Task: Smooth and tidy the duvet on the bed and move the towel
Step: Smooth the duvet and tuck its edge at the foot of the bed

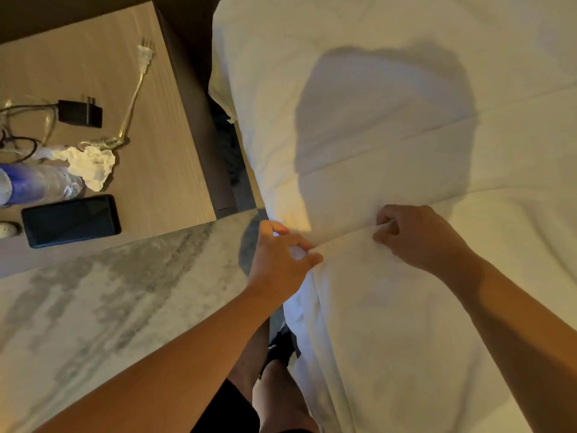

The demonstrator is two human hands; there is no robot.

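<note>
At centre frame my right hand [418,239] pinches the duvet [390,307] edge, so I can pull it taut. My left hand [281,257] seems, in the blur, to pinch that same fold, steadying it.

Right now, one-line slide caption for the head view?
Both hands, left hand and right hand, pinch a fold of the white duvet at the bed's edge, beside a cluttered nightstand.

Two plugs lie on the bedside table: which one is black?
The black plug adapter, prongs up, beside the dark cables at the table's left. The other plug is white, on a pale cord, farther back.
</note>
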